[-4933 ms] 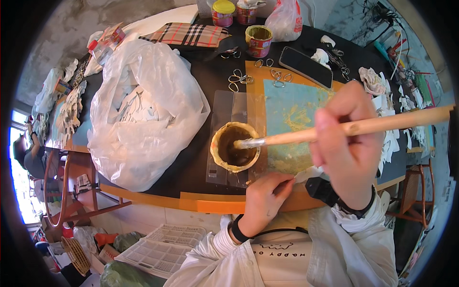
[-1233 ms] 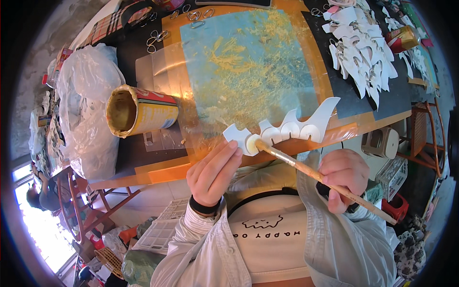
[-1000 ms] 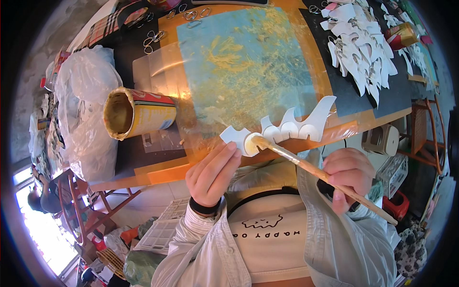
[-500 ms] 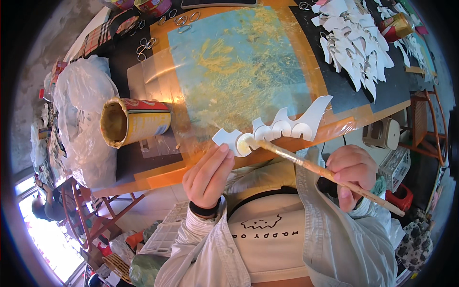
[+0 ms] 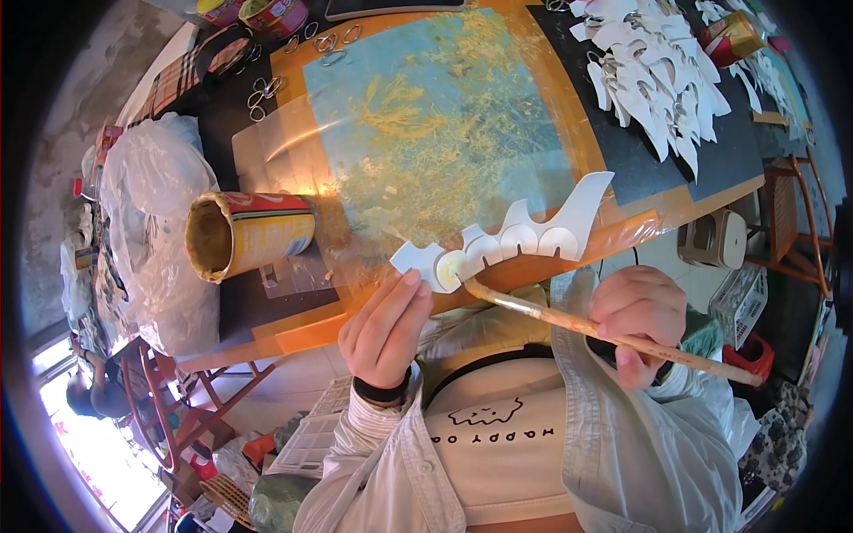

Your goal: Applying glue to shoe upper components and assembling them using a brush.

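A long white cut-out piece [image 5: 522, 238] with scalloped projections and a curved pointed end lies along the table's near edge. My left hand [image 5: 388, 327] pinches its left end between thumb and fingers. A wooden brush [image 5: 569, 322] slants across in front of me, and my right hand [image 5: 638, 320] is closed around its handle. The bristle tip touches or nearly touches the lower edge of a round, yellowish spot [image 5: 450, 268] near the piece's left end. Left of it lies a tipped can [image 5: 271, 233], red and yellow, its open mouth crusted with tan residue.
A blue sheet [image 5: 444, 115] smeared with yellow residue covers the table's middle. Many white cut pieces [image 5: 657, 75] are heaped at the far right. A clear plastic bag [image 5: 160, 204] bulges on the left. Metal rings [image 5: 264, 93] and a plaid case [image 5: 182, 80] lie at the back left.
The brush tip has shifted slightly left and down toward the round spot, with my right hand moving a little the same way. My left hand keeps its grip on the white piece.
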`<action>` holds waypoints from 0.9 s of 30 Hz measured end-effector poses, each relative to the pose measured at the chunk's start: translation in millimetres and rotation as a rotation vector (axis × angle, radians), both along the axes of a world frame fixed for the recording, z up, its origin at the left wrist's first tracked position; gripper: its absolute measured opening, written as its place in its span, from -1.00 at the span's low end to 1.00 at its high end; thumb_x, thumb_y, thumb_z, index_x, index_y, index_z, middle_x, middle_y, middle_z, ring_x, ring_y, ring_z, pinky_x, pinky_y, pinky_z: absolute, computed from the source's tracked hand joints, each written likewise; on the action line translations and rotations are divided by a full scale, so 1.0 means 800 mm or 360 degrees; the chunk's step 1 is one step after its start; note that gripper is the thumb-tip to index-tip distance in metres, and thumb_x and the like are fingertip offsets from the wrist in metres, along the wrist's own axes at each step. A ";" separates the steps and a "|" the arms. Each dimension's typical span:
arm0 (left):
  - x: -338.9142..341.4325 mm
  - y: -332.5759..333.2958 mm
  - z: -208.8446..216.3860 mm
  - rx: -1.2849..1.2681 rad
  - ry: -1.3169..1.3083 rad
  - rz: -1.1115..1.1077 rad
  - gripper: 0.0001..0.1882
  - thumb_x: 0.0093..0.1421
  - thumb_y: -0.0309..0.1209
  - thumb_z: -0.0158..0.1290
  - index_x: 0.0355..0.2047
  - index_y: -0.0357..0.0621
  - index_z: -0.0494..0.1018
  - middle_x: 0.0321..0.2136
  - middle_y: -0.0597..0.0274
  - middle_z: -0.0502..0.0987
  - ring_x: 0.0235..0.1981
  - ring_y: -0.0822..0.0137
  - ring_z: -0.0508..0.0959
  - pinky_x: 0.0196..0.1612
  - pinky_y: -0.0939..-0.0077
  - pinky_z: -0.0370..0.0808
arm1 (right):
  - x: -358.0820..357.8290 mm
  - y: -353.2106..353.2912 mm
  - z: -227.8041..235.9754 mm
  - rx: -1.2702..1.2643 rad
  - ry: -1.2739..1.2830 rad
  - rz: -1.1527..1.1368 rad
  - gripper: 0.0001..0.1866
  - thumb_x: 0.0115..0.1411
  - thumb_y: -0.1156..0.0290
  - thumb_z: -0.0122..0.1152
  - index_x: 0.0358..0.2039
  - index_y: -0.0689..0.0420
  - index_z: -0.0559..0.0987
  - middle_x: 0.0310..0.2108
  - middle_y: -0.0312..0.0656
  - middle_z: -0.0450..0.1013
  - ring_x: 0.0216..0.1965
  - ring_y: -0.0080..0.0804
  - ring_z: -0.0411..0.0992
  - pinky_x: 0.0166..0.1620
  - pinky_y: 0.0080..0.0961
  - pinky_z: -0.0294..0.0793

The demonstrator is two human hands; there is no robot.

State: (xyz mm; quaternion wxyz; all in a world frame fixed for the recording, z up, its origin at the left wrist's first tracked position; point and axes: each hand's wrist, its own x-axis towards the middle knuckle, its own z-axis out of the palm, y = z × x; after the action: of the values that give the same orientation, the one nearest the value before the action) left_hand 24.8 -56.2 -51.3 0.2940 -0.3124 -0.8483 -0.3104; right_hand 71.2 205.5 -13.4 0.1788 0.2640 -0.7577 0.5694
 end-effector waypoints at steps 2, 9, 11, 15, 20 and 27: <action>-0.002 0.001 0.000 -0.0001 0.0004 -0.0009 -0.79 -0.15 -0.63 0.22 -0.42 -0.21 0.56 -0.32 0.21 0.56 -0.32 0.28 0.59 -0.34 0.58 0.54 | 0.002 0.005 0.002 -0.0056 0.0005 -0.0013 -0.83 -0.20 0.40 0.07 -0.58 0.23 0.45 -0.63 -0.13 0.39 -0.69 -0.29 0.36 -0.61 -0.48 0.38; 0.001 0.002 0.004 -0.0004 -0.0045 0.0006 -0.77 -0.23 -0.73 0.22 -0.49 -0.25 0.52 -0.40 0.14 0.57 -0.39 0.18 0.61 -0.34 0.48 0.57 | -0.003 -0.007 -0.005 0.0017 0.0076 -0.0147 -0.79 -0.16 0.38 0.08 -0.48 0.22 0.47 -0.59 -0.12 0.41 -0.66 -0.28 0.38 -0.59 -0.46 0.40; 0.001 0.002 0.005 0.0002 -0.0048 -0.0002 -0.77 -0.23 -0.72 0.22 -0.50 -0.26 0.52 -0.40 0.14 0.57 -0.40 0.18 0.60 -0.34 0.47 0.57 | -0.004 -0.011 -0.007 0.0056 0.0100 -0.0136 -0.80 -0.16 0.39 0.08 -0.48 0.22 0.47 -0.58 -0.12 0.41 -0.65 -0.27 0.38 -0.57 -0.46 0.41; 0.000 0.001 0.004 0.0016 -0.0054 -0.0027 -0.78 -0.23 -0.72 0.22 -0.50 -0.26 0.52 -0.40 0.13 0.57 -0.40 0.18 0.60 -0.35 0.47 0.57 | -0.008 -0.015 -0.003 0.0117 0.0119 -0.0056 -0.81 -0.18 0.42 0.08 -0.49 0.21 0.46 -0.56 -0.13 0.41 -0.65 -0.25 0.38 -0.54 -0.43 0.44; 0.001 0.001 0.004 0.0005 -0.0058 -0.0043 -0.77 -0.23 -0.71 0.22 -0.49 -0.26 0.52 -0.40 0.14 0.57 -0.41 0.19 0.60 -0.36 0.48 0.57 | -0.007 -0.018 -0.004 0.0088 0.0073 -0.0040 -0.81 -0.21 0.44 0.07 -0.50 0.21 0.46 -0.55 -0.14 0.41 -0.64 -0.25 0.38 -0.53 -0.43 0.45; 0.001 -0.001 0.000 -0.0002 -0.0061 -0.0059 -0.76 -0.20 -0.67 0.22 -0.44 -0.24 0.54 -0.35 0.18 0.56 -0.35 0.24 0.59 -0.35 0.54 0.55 | -0.005 -0.014 -0.007 -0.0126 -0.0044 0.0028 -0.83 -0.17 0.40 0.05 -0.52 0.19 0.48 -0.62 -0.15 0.40 -0.64 -0.27 0.39 -0.54 -0.46 0.43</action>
State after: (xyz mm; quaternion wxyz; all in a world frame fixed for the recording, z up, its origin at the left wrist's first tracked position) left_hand 25.6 -57.2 -51.2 0.2718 -0.3224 -0.8480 -0.3212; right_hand 67.3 194.3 -18.8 0.1737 0.2555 -0.7347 0.6040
